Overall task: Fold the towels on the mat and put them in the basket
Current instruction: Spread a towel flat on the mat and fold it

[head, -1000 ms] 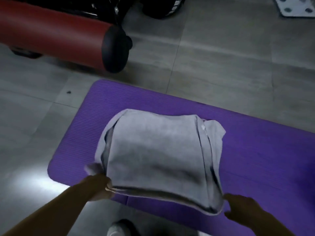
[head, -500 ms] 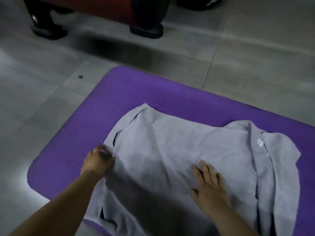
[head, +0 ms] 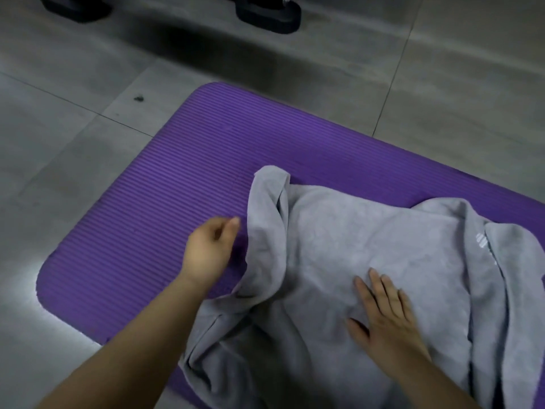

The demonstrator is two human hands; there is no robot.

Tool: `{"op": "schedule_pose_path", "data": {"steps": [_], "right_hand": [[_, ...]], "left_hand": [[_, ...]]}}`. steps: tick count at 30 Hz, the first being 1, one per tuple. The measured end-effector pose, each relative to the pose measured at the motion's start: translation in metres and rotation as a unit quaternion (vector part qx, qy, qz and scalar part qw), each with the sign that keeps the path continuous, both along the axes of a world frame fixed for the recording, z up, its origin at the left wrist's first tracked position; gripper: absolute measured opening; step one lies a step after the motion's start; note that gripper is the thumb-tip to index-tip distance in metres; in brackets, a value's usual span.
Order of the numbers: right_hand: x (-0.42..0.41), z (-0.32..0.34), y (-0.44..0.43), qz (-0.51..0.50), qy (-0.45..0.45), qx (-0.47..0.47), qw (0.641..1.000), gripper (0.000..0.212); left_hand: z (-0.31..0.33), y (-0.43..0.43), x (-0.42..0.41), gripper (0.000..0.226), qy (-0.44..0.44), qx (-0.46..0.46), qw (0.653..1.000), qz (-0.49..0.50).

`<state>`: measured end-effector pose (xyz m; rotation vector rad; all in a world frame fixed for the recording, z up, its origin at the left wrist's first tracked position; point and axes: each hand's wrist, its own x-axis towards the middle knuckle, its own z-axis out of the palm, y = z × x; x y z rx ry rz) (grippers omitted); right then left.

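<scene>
A grey towel [head: 368, 240] lies partly folded on the purple mat [head: 182, 184], with a small white logo near its right side. My left hand [head: 211, 252] is at the towel's left edge with curled fingers and pinches that edge, which stands raised off the mat in a loose flap. My right hand [head: 386, 317] lies flat on the middle of the towel, fingers straight and spread, pressing it down. The towel's near part is bunched in folds between my forearms. No basket is in view.
The mat lies on grey floor tiles [head: 73, 149], its rounded left corners in view. Two black feet of some equipment [head: 268, 13] stand on the floor beyond the mat, at the top edge. A small dark speck [head: 138, 98] marks a tile left of the mat.
The towel came down from my raised hands onto the mat. My right hand moved onto its middle and lies flat. My left hand has lifted the left edge up and inward.
</scene>
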<state>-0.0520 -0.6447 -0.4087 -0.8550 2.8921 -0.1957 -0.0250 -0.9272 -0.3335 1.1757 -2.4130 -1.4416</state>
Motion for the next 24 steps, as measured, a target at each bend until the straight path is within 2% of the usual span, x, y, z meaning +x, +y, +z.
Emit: {"op": "schedule_pose_path", "data": {"steps": [1,5,8,10,12,14,16,19,22,24], "right_hand": [[-0.001,-0.002,0.001,0.001,0.009,0.002,1.000,0.063],[0.000,-0.008,0.000,-0.021,0.036,0.001,0.999,0.062],[-0.001,-0.002,-0.002,-0.028,0.042,0.013,0.999,0.056],[-0.002,0.002,-0.003,-0.037,0.048,0.003,0.998,0.061],[-0.002,0.005,-0.003,-0.041,0.046,-0.012,0.998,0.062],[0.000,0.010,-0.003,-0.042,0.043,-0.018,0.998,0.062],[0.002,0.015,-0.004,-0.039,0.046,-0.029,0.998,0.062],[0.000,0.023,-0.010,-0.041,0.060,-0.054,0.996,0.062],[-0.006,0.024,-0.023,-0.047,0.058,-0.064,0.995,0.060],[-0.009,0.022,-0.034,-0.041,0.045,-0.048,0.997,0.063]], "left_hand": [[0.002,-0.004,-0.016,0.020,-0.007,0.000,1.000,0.007],[-0.017,-0.021,-0.079,0.054,-0.024,0.101,0.994,0.015],[-0.027,-0.029,-0.103,0.065,-0.047,0.152,0.986,0.040],[-0.032,-0.028,-0.108,0.061,-0.070,0.135,0.988,0.015],[-0.032,-0.022,-0.108,0.036,-0.108,0.122,0.985,-0.051],[-0.028,-0.017,-0.109,0.004,-0.127,0.080,0.983,-0.106],[-0.019,-0.026,-0.116,0.013,-0.099,-0.012,0.990,-0.095],[0.007,-0.064,-0.133,0.026,-0.036,-0.173,0.984,-0.005],[0.019,-0.106,-0.144,0.043,-0.019,-0.214,0.976,-0.032],[0.012,-0.114,-0.131,0.064,-0.050,-0.206,0.974,-0.081]]}}
